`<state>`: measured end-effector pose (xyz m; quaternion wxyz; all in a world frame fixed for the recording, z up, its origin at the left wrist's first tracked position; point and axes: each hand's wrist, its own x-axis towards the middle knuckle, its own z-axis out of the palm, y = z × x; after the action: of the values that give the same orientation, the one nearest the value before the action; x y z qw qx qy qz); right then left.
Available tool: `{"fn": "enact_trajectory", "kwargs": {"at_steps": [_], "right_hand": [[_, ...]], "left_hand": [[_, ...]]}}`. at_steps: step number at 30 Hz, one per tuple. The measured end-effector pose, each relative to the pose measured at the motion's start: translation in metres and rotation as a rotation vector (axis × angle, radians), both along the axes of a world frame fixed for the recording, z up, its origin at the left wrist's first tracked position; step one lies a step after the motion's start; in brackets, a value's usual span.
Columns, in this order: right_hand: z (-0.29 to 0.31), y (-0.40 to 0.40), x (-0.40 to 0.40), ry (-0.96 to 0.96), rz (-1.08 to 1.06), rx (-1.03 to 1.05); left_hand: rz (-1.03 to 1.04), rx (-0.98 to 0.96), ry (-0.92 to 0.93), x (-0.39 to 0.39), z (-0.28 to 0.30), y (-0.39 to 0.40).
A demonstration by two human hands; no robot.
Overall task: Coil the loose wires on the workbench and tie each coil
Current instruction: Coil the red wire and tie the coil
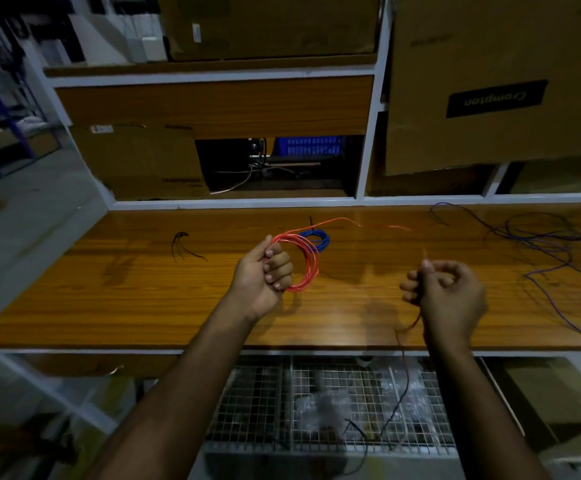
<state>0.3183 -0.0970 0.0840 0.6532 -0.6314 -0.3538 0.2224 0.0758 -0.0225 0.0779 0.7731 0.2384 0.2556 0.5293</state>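
My left hand grips a round coil of red wire above the middle of the wooden workbench. A loose red end runs from the coil toward the back of the bench. My right hand pinches another stretch of red wire, which hangs down past the bench's front edge. Behind the red coil lies a tied blue wire coil. A tangle of loose purple wire spreads over the bench's right side.
A few black cable ties lie on the bench to the left. Cardboard boxes fill the shelves behind. A wire-mesh basket sits under the bench's front edge.
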Motion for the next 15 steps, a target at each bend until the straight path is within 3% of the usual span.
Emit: {"fn": "enact_trajectory", "kwargs": {"at_steps": [4,6,8,11,15], "right_hand": [[-0.021,0.001,-0.008,-0.659,0.245,-0.519],[-0.02,-0.005,-0.02,-0.955,0.398,-0.673],[-0.006,-0.013,-0.032,-1.018,0.596,-0.638],[0.025,-0.023,-0.039,-0.935,0.918,-0.443],[0.058,-0.022,-0.037,-0.984,1.247,-0.194]], "left_hand": [[0.001,0.024,0.01,0.005,0.004,0.001],[-0.011,0.03,0.027,0.007,0.004,0.002],[-0.018,0.026,0.042,0.009,0.002,0.002],[-0.024,0.014,0.073,0.013,-0.001,0.001],[-0.041,0.015,0.097,0.018,-0.002,-0.001]]}}
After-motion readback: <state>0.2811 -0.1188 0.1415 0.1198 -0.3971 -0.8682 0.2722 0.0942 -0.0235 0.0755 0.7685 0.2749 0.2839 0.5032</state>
